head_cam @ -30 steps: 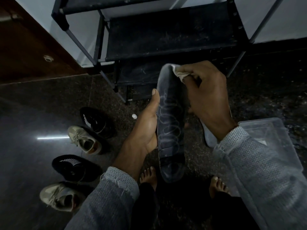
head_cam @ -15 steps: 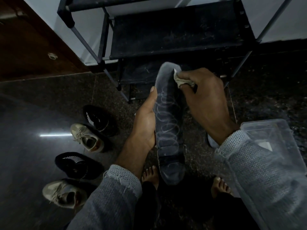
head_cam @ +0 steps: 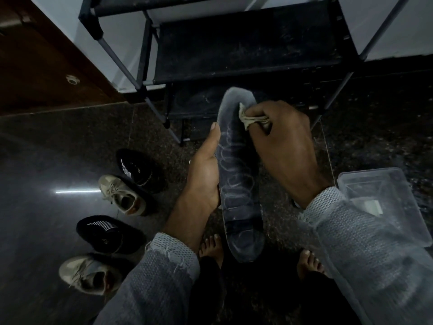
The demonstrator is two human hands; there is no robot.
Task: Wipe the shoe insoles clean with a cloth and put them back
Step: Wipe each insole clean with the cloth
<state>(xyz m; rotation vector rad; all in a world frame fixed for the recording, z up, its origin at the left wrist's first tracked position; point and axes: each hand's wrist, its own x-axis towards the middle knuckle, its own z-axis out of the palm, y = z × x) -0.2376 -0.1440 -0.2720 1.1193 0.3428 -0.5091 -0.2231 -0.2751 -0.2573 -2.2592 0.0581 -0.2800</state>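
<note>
Left hand (head_cam: 203,174) grips the dark insole (head_cam: 239,174) along its left edge, thumb lying up the edge, other fingers hidden behind it. Insole is held in the air over the floor (head_cam: 58,141), toe end pointing at the shoe rack (head_cam: 248,41), heel end near the bare feet (head_cam: 212,248); pale looping marks run down its face. Right hand (head_cam: 284,146) has fingers curled tight around a bunched beige cloth (head_cam: 251,117), which is pressed on the insole near the toe end, right side. Four shoes on the floor to the left in a row: black shoe (head_cam: 136,168), beige sneaker (head_cam: 120,195), second black shoe (head_cam: 106,233), second beige sneaker (head_cam: 89,274). Clear plastic box (head_cam: 384,200) sits on the floor at right, just beside the right sleeve (head_cam: 365,261).
</note>
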